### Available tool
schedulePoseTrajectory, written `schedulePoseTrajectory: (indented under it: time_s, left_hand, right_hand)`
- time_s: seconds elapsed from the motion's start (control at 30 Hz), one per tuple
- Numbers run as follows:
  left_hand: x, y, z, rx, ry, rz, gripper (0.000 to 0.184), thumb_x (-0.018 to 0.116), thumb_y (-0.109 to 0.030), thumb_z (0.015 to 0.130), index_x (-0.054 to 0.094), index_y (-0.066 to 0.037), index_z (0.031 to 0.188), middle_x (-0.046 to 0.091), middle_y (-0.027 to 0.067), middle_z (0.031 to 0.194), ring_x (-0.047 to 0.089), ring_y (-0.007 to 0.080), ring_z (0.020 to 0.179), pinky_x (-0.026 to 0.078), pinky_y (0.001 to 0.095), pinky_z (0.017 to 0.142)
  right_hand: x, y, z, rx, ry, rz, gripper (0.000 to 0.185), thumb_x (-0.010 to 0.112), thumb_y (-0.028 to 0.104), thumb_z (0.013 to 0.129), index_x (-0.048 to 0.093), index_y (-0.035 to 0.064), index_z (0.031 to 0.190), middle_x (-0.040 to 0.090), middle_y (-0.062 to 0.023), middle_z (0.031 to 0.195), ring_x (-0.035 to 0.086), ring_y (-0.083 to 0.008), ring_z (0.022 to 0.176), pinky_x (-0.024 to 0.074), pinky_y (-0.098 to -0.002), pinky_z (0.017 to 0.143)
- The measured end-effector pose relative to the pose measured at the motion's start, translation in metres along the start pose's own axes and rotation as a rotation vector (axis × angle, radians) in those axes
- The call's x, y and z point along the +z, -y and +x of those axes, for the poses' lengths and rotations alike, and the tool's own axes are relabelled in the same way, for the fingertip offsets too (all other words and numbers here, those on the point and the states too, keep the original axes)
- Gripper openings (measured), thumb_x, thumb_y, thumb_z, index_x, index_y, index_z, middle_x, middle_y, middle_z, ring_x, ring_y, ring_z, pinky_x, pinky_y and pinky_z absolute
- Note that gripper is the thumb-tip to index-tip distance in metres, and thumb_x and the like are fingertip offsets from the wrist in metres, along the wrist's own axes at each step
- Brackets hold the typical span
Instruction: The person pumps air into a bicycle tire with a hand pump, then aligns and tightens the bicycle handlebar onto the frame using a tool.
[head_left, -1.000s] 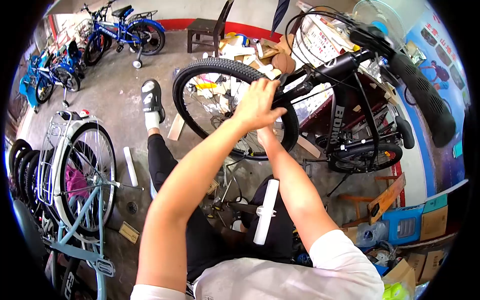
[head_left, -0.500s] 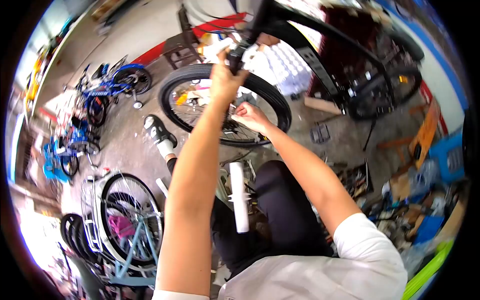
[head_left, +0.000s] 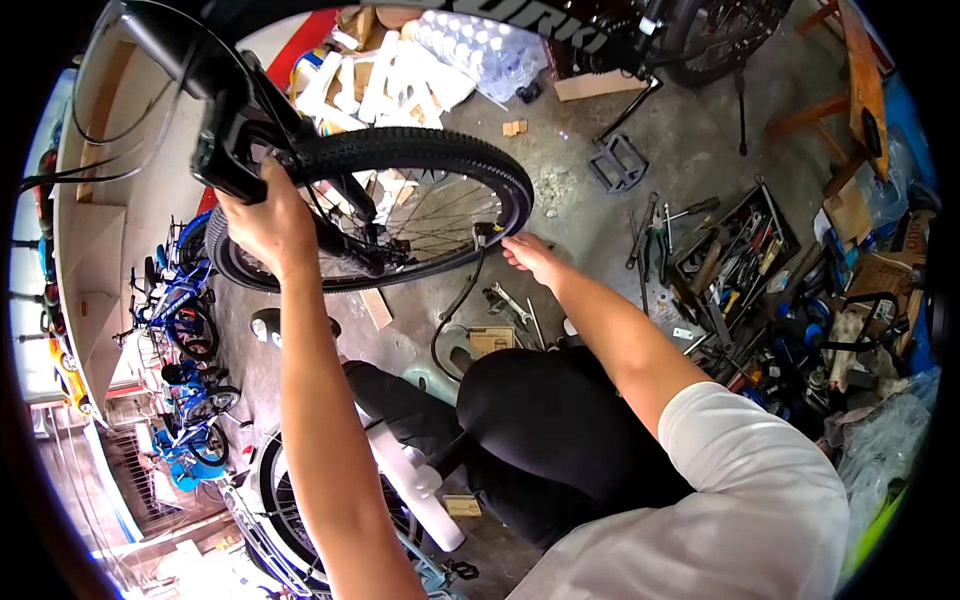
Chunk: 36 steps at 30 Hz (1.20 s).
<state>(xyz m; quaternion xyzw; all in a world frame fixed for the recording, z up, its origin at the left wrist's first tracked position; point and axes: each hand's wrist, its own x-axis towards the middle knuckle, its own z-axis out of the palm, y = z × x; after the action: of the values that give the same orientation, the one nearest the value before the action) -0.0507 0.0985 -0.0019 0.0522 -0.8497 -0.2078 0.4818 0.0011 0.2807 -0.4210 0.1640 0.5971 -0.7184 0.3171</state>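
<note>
My left hand (head_left: 272,222) is wrapped round the black front fork (head_left: 235,150) of a bicycle, beside its wheel. The wheel's knobby black tire (head_left: 430,150) lies tilted across the view. At the rim's right side a pump head (head_left: 487,230) sits on the valve, and a black hose (head_left: 458,305) hangs down from it. Just right of it is my right hand (head_left: 528,254), its fingers bent close to the tire; whether they hold anything is too small to tell. A white tube (head_left: 415,485) lies near my legs.
An open tool tray (head_left: 735,255) and loose tools lie on the floor at right, beside a black pedal (head_left: 618,163). Small blue bicycles (head_left: 185,310) stand at left. A wooden stool (head_left: 865,90) is at upper right, with clutter below it. White scraps (head_left: 385,85) lie behind the wheel.
The view has turned toward the right-hand floor. My left hand has gone from the tire top to the fork. My right hand has moved to the rim beside the pump head.
</note>
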Motion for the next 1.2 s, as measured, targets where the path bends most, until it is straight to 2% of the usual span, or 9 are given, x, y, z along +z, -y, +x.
schedulePoseTrajectory:
  time_s: [0.1,0.17,0.2,0.4,0.57,0.73,0.87,1.03,1.2]
  left_hand:
    - [0.004,-0.002,0.007,-0.074,0.054,0.014,0.047,0.071,-0.026,0.086,0.069,0.003,0.123,0.076,0.0164,0.103,0.073,0.0252,0.094,0.054,0.0363,0.088]
    - [0.007,-0.003,0.011,-0.108,0.076,-0.016,0.047,0.070,-0.022,0.085,0.069,0.005,0.122,0.075,0.0152,0.099,0.070,0.0208,0.087,0.054,0.0337,0.083]
    - [0.011,-0.004,0.013,-0.105,0.042,-0.050,0.040,0.069,-0.029,0.082,0.067,0.001,0.108,0.074,0.0195,0.093,0.072,0.0335,0.087,0.054,0.0422,0.086]
    - [0.019,0.007,0.018,-0.145,0.042,-0.096,0.036,0.069,-0.029,0.078,0.066,0.002,0.096,0.071,0.0168,0.078,0.070,0.0291,0.075,0.054,0.0401,0.082]
    - [0.016,0.004,0.016,-0.100,0.010,-0.094,0.037,0.070,-0.029,0.078,0.068,0.002,0.098,0.073,0.0174,0.080,0.071,0.0292,0.076,0.054,0.0387,0.080]
    - [0.012,-0.001,0.013,-0.103,0.026,-0.008,0.041,0.069,-0.030,0.078,0.069,0.002,0.104,0.075,0.0207,0.088,0.074,0.0348,0.084,0.055,0.0416,0.085]
    - [0.010,-0.003,0.013,-0.147,0.059,-0.002,0.044,0.069,-0.031,0.077,0.068,0.001,0.107,0.075,0.0221,0.091,0.074,0.0376,0.087,0.055,0.0434,0.087]
    - [0.012,0.002,0.016,-0.133,0.046,0.048,0.044,0.068,-0.031,0.077,0.068,0.002,0.107,0.075,0.0228,0.092,0.073,0.0383,0.087,0.055,0.0436,0.087]
    - [0.012,-0.001,0.014,-0.122,0.042,0.014,0.044,0.068,-0.031,0.077,0.068,0.001,0.107,0.075,0.0229,0.092,0.073,0.0387,0.088,0.055,0.0441,0.088]
  right_hand:
    - [0.035,0.003,0.002,0.092,0.066,0.216,0.044,0.055,0.052,0.103,0.064,0.0130,0.122,0.069,-0.0048,0.113,0.065,-0.0223,0.105,0.0499,-0.0442,0.094]
    - [0.052,0.010,0.000,0.080,0.098,0.411,0.036,0.059,0.047,0.102,0.064,0.0129,0.112,0.070,-0.0042,0.105,0.067,-0.0215,0.095,0.0523,-0.0417,0.091]
    - [0.057,0.008,0.002,0.070,0.100,0.537,0.030,0.062,0.043,0.102,0.064,0.0130,0.107,0.069,-0.0033,0.100,0.068,-0.0208,0.089,0.0537,-0.0396,0.088]
    - [0.066,-0.004,0.004,0.080,0.192,1.052,0.014,0.069,0.024,0.100,0.062,0.0123,0.098,0.059,0.0007,0.083,0.054,-0.0116,0.069,0.0448,-0.0269,0.060]
    - [0.066,0.010,0.003,0.083,0.173,0.905,0.026,0.073,0.033,0.096,0.054,0.0194,0.084,0.035,0.0125,0.063,0.025,-0.0025,0.048,0.0156,-0.0229,0.042]
    - [0.058,0.018,-0.001,0.096,0.146,0.741,0.035,0.073,0.039,0.096,0.049,0.0197,0.080,0.034,0.0122,0.062,0.024,-0.0026,0.046,0.0161,-0.0229,0.042]
    - [0.056,0.025,-0.002,0.069,0.005,0.406,0.041,0.073,0.051,0.095,0.050,0.0177,0.086,0.036,0.0114,0.061,0.026,-0.0040,0.045,0.0174,-0.0231,0.041]
    - [0.047,0.016,-0.007,0.132,0.314,0.829,0.025,0.063,0.034,0.103,0.062,0.0109,0.114,0.048,0.0060,0.077,0.039,-0.0058,0.058,0.0320,-0.0228,0.052]
    - [0.045,0.005,-0.009,0.004,0.376,0.766,0.036,0.059,0.019,0.104,0.058,0.0111,0.140,0.050,0.0053,0.087,0.045,-0.0084,0.072,0.0390,-0.0237,0.064]
